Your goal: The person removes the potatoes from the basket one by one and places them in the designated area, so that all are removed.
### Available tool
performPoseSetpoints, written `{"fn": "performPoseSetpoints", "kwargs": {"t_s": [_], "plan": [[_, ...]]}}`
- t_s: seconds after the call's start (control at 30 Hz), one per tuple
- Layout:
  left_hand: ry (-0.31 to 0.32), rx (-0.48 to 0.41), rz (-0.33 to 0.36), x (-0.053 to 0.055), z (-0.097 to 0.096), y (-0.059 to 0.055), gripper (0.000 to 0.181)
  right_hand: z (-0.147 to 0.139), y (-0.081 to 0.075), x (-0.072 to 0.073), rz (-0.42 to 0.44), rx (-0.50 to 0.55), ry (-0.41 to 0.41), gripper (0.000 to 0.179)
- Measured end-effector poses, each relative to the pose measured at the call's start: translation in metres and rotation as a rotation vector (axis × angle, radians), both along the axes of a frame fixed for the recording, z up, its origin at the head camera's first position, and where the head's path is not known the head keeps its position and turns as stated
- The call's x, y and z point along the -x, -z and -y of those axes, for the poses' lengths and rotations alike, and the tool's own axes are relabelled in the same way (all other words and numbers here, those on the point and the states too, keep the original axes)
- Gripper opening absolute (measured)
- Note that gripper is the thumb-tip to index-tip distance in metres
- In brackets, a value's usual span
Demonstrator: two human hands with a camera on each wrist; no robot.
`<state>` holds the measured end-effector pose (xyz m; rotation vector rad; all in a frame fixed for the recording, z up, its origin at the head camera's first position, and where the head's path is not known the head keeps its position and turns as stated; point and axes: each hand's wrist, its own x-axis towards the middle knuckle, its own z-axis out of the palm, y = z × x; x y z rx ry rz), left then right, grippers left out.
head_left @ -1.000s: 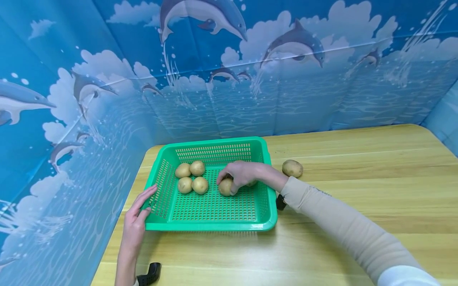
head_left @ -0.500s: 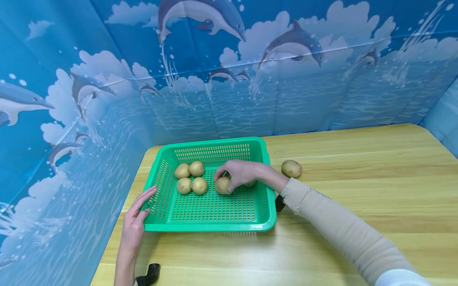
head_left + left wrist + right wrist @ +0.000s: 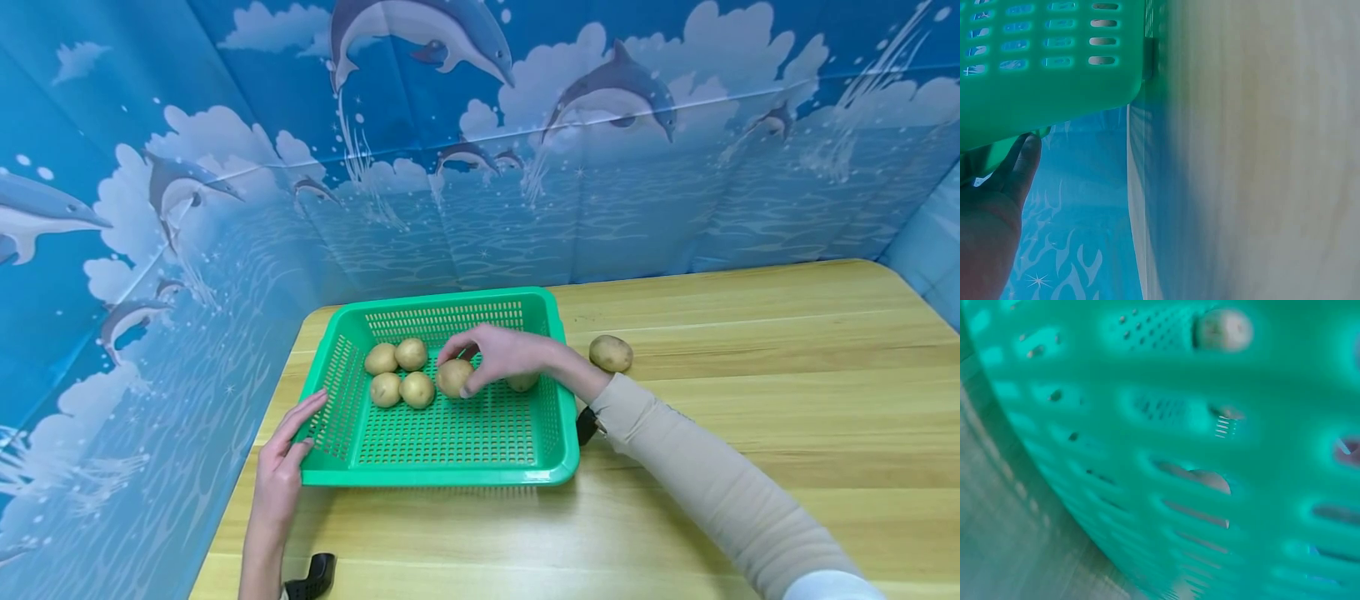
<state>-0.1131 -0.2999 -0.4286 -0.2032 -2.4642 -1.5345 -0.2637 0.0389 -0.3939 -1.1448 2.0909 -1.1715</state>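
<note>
In the head view a green plastic basket point(image 3: 450, 477) with slotted walls sits on the table. My right hand point(image 3: 506, 352) reaches over its right side and pinches a potato point(image 3: 453, 378) between thumb and fingers. Left of it lie several potatoes, among them a near one point(image 3: 417, 390) and a far one point(image 3: 411, 354). Another potato point(image 3: 522, 382) lies under my right wrist, partly hidden. My left hand point(image 3: 281, 462) holds the basket's left rim near the front corner; the left wrist view shows a finger point(image 3: 1027, 164) against the rim from outside. Only the slotted wall point(image 3: 1272, 381) fills most of the right wrist view.
One potato point(image 3: 611, 354) lies on the wooden table point(image 3: 750, 358), right of the basket. A blue dolphin-print curtain point(image 3: 480, 225) hangs behind the table and along its left side. Black camera mounts point(image 3: 321, 573) stick out from the wrists.
My right hand has moved left and slightly away from me with the potato, towards the others, uncovering more of the potato under the wrist. My left hand has stayed on the rim.
</note>
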Motion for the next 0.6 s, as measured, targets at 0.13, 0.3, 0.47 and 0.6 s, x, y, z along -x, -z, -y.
{"fn": "performPoseSetpoints", "kwargs": {"t_s": [0.13,0.3,0.47,0.6], "plan": [[0.004,0.001,-0.001,0.000,0.000,0.001,0.059,-0.002,-0.002,0.000,0.044,0.087,0.023,0.051],[0.017,-0.015,-0.016,-0.001,-0.001,0.002,0.060,-0.007,-0.007,-0.008,0.085,0.176,0.070,0.051],[0.018,-0.028,-0.015,-0.001,0.000,0.001,0.060,-0.010,-0.012,-0.017,0.080,0.246,0.127,0.050],[0.021,-0.030,-0.017,0.000,-0.001,0.000,0.060,-0.012,-0.013,-0.023,0.075,0.282,0.177,0.049]]}}
